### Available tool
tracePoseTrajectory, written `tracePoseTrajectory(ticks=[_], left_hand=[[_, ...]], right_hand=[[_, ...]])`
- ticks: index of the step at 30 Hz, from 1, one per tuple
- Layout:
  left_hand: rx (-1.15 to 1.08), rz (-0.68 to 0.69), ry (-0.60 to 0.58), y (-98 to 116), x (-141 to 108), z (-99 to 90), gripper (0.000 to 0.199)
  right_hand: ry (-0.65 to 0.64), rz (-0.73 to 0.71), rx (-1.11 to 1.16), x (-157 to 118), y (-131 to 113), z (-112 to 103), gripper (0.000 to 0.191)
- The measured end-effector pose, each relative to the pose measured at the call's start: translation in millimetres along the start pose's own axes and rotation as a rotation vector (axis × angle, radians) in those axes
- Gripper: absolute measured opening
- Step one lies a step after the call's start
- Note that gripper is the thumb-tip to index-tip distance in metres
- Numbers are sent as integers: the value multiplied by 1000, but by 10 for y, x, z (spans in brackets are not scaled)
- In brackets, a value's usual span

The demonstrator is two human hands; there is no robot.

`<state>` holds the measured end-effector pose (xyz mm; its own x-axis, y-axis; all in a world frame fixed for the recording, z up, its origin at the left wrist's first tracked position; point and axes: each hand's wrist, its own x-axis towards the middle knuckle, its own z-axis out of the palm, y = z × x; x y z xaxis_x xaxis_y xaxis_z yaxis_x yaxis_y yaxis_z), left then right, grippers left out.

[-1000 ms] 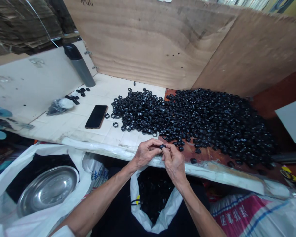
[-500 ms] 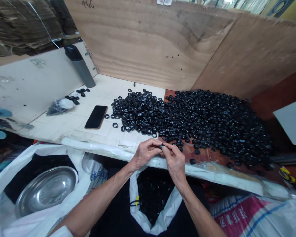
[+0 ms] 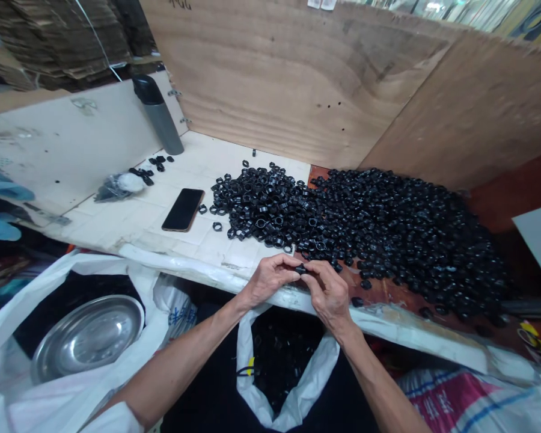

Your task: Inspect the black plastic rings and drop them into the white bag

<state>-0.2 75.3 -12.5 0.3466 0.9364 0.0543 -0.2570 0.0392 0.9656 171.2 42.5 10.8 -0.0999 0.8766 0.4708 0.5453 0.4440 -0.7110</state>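
Note:
A small black ring [image 3: 300, 269] is pinched between the fingertips of both hands, just above the table's front edge. My left hand [image 3: 270, 279] grips it from the left with thumb and forefinger. On the other side, my right hand [image 3: 329, 291] closes thumb and fingers on it. Right beyond my fingers spreads a large heap of similar black rings [image 3: 388, 222], some with flat, nut-like sides. Below my wrists a white sack [image 3: 293, 412] hangs open, with many dark pieces inside.
A phone [image 3: 183, 210] lies left of the heap, with a small plastic bag [image 3: 119, 186] farther left. A grey bottle [image 3: 160, 117] stands in the back corner. Plywood [image 3: 288, 78] walls the rear. A metal bowl [image 3: 90, 337] rests in another white sack at left.
My view has turned slightly, so the table appears a little farther right. My right hand's fingers have shifted to the right, showing more of the black ring between both hands.

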Motion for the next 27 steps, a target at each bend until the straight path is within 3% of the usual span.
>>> tracePoseTrajectory(ticks=[3,7,10,13,16,19,27], left_hand=[[56,103,27,22,-27,43,20],[146,186,15,32,-43,84,14],[115,131,0,15,-29,83,16],[56,69,21,-2,-17,73,19],[40,61,34,0,-22,72,20],[52,47,51,16,-31,80,21],[73,52,57,-10,-16,60,24]], right_hand=[[31,126,-68,-26,-40,52,13],[27,244,-194,-81,-27,124,28],[34,235,-226,-98,-13,133,32],[63,257,-121,-109,-40,106,29],[13,262,-98,-119,-74,65,27],[1,333,-126,-124,-91,29,36],[12,356,20,-178,-53,56,23]])
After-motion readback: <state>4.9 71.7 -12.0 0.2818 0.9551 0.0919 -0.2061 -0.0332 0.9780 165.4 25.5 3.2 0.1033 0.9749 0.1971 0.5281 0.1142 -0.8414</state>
